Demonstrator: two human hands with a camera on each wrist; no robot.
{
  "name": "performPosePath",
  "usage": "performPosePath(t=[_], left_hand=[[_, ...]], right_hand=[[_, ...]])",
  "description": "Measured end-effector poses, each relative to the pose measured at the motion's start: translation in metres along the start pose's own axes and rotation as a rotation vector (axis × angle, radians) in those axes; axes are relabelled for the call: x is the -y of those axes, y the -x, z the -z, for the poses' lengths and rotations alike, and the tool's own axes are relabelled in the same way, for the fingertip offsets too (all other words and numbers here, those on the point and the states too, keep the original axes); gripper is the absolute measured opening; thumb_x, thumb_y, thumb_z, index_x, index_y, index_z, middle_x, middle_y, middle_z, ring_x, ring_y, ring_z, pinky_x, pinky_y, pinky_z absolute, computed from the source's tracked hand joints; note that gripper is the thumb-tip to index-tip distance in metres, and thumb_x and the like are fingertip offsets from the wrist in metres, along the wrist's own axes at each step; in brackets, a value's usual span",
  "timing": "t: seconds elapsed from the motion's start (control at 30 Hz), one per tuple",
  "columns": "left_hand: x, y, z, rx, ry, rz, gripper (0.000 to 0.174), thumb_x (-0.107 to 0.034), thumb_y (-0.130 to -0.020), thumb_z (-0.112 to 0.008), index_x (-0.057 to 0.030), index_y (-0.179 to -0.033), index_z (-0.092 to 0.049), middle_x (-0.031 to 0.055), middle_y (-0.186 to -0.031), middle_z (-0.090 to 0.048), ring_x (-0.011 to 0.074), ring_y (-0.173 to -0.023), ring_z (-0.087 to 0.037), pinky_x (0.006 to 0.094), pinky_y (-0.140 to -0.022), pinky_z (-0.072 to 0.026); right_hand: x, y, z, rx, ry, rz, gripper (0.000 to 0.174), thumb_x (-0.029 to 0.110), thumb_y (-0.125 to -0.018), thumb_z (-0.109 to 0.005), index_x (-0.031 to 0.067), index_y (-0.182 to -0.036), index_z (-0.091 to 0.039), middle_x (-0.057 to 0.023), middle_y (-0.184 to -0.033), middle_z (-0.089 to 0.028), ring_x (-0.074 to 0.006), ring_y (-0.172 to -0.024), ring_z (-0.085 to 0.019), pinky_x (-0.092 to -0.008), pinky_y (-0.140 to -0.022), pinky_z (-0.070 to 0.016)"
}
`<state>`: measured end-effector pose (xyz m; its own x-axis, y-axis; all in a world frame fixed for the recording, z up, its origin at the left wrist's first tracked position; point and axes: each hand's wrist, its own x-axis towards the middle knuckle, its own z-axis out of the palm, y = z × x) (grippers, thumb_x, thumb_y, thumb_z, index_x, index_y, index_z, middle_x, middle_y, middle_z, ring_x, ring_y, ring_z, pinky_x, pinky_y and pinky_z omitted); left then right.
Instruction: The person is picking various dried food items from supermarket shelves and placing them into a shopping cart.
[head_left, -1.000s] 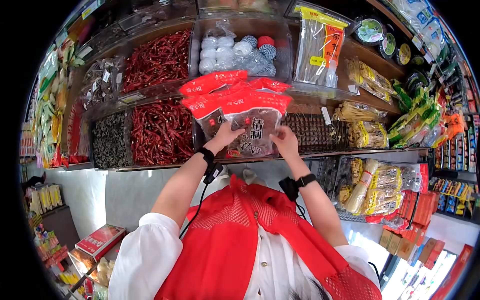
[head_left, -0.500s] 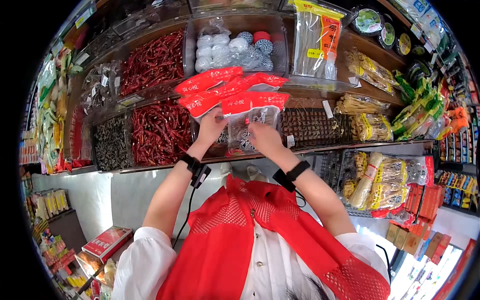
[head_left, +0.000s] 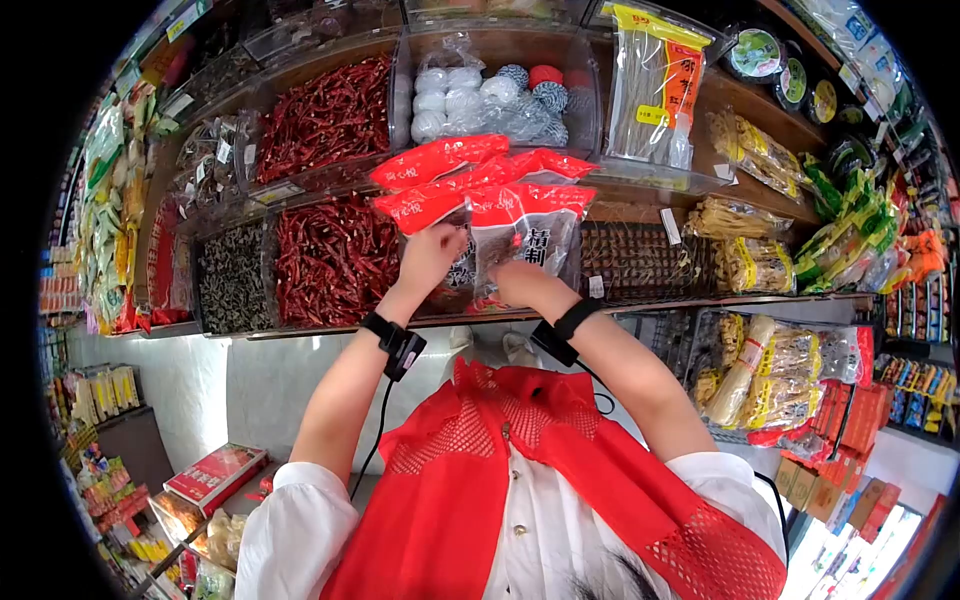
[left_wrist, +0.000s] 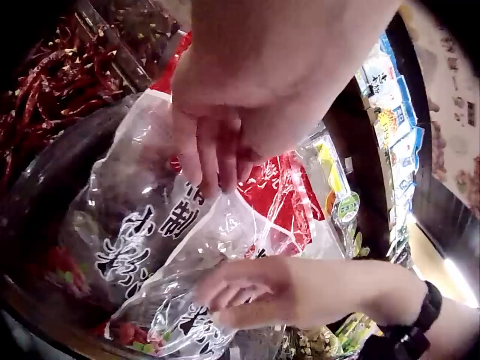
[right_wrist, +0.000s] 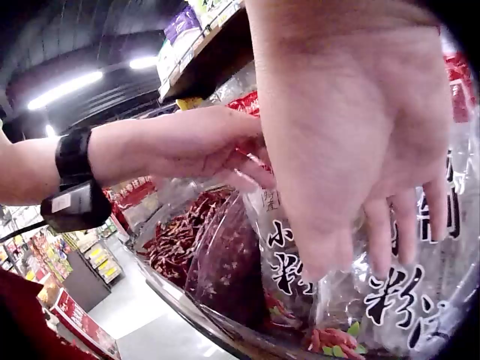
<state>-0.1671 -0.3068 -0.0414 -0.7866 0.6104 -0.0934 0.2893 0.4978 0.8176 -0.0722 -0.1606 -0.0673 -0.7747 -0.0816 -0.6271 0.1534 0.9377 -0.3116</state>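
Clear bags of starch noodle sheets with red tops stand in the lower bin. At the front right bag point(head_left: 535, 207), my left hand point(head_left: 432, 258) pinches the left edge, its fingers point(left_wrist: 217, 154) pointing down beside the front left bag point(left_wrist: 131, 225). My right hand point(head_left: 528, 285) rests low against the front right bag's face. Its palm point(right_wrist: 337, 142) faces the camera in the right wrist view, with relaxed fingers point(right_wrist: 379, 232) touching the plastic. More red bag tops point(head_left: 440, 163) show behind. The left thumb is hidden in the left wrist view.
Dried red chillies point(head_left: 335, 262) fill the bin to the left, beyond a divider. A dark wire basket point(head_left: 640, 262) stands to the right. Balls of string point(head_left: 500, 92) sit in the bin above. Below runs the shelf's front edge point(head_left: 560, 318).
My right hand has moved left from the front bag's right edge onto its lower face. My left hand has shifted up and slightly left along the bag's left edge.
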Motion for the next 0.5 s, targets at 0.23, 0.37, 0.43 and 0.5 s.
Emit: performPosePath(t=[0.23, 0.37, 0.43, 0.5], left_hand=[[0.038, 0.018, -0.014, 0.558, -0.101, -0.08, 0.02, -0.016, -0.083, -0.051, 0.0006, -0.09, -0.057, 0.0121, -0.081, -0.063, 0.0209, -0.074, -0.06, 0.0305, -0.067, -0.046], [0.028, 0.005, -0.021, 0.63, -0.166, -0.082, 0.023, -0.022, -0.084, -0.052, -0.0002, -0.09, -0.058, 0.0133, -0.081, -0.062, 0.0242, -0.075, -0.059, 0.0326, -0.069, -0.0451], [0.028, -0.008, -0.033, 0.715, -0.038, -0.139, 0.023, -0.022, -0.084, -0.049, -0.0017, -0.084, -0.06, 0.0143, -0.078, -0.062, 0.0271, -0.073, -0.06, 0.0357, -0.065, -0.0452], [0.025, -0.022, -0.05, 0.778, -0.02, -0.147, 0.023, -0.02, -0.085, -0.047, -0.0013, -0.084, -0.06, 0.0127, -0.078, -0.063, 0.0239, -0.071, -0.06, 0.0344, -0.064, -0.0455]], right_hand=[[-0.003, -0.02, -0.012, -0.272, -0.024, 0.003, 0.031, 0.017, -0.073, -0.058, 0.0043, -0.1, -0.049, -0.0225, -0.109, -0.043, -0.0402, -0.102, -0.044, -0.0452, -0.079, -0.0432], [-0.019, -0.016, -0.011, -0.286, -0.065, 0.061, 0.028, 0.018, -0.073, -0.057, 0.0045, -0.097, -0.051, -0.0203, -0.104, -0.048, -0.0376, -0.099, -0.047, -0.0448, -0.08, -0.0429], [-0.024, -0.008, -0.003, -0.201, -0.129, 0.112, 0.021, 0.014, -0.076, -0.051, 0.0038, -0.093, -0.056, -0.0187, -0.098, -0.054, -0.0354, -0.096, -0.05, -0.0444, -0.077, -0.0438], [-0.033, 0.01, -0.002, -0.277, -0.179, 0.124, 0.02, 0.017, -0.076, -0.053, 0.0044, -0.09, -0.058, -0.0173, -0.095, -0.056, -0.034, -0.094, -0.052, -0.0428, -0.079, -0.043]])
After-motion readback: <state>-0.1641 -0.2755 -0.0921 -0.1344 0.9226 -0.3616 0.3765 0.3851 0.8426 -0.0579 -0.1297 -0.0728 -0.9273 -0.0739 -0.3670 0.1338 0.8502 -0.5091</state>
